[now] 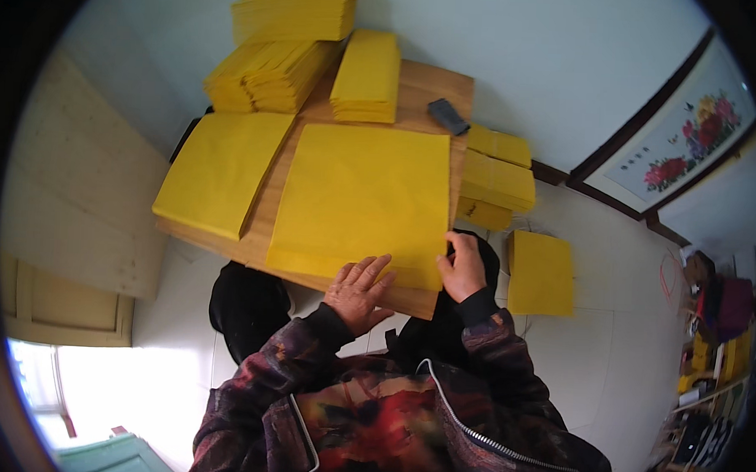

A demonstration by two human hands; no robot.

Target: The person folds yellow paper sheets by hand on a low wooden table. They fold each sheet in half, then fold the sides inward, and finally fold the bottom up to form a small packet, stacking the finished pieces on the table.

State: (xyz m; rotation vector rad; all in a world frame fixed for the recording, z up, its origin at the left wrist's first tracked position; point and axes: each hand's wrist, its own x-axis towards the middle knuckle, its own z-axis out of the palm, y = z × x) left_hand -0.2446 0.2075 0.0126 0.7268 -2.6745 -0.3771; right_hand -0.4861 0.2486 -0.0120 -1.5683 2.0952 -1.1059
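A large yellow sheet of paper lies flat on the wooden table, its near part under my hands. My left hand rests on its near edge, palm down with the fingers stretched out. At the sheet's right edge, near the front corner, my right hand is closed with the thumb and curled fingers at the paper's rim. Left of this sheet lies a thick pile of yellow sheets. Whether more sheets lie beneath the one under my hands, I cannot tell.
Stacks of folded yellow paper rise at the back left, beside a narrower stack. A dark grey cloth lies at the table's right edge. Yellow bundles and another yellow pile stand right of the table. A framed flower picture leans against the wall.
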